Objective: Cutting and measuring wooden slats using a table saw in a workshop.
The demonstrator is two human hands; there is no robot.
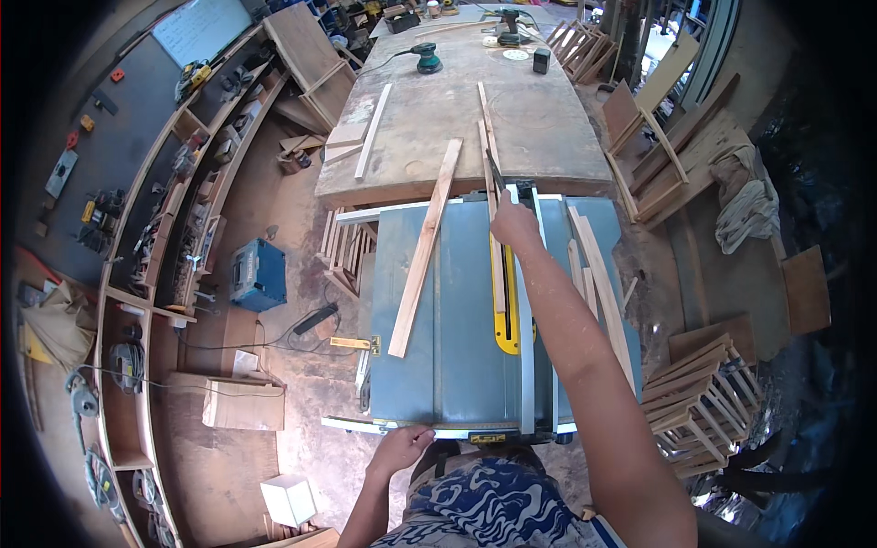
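Note:
My right hand (pixel 516 225) reaches far over the table saw (pixel 406 274), closed around a dark push stick (pixel 495 172) that points away from me. It sits beside the silver rip fence (pixel 527 374). A narrow wood strip (pixel 499 279) lies along the yellow throat plate (pixel 508 340), partly under that hand; the blade cannot be made out. At the near edge, my left hand (pixel 402 449) has its fingers curled at the front rail (pixel 365 426). A wider wood strip (pixel 425 251) lies slanted on the saw top, left of the throat plate.
Several strips (pixel 603 274) lie right of the fence. Beyond the saw, a wooden workbench (pixel 411 146) bears a green sander (pixel 427 58), a drill (pixel 512 29) and a white strip (pixel 373 132). A blue case (pixel 258 274) and stacked wooden frames (pixel 703 406) stand on the floor.

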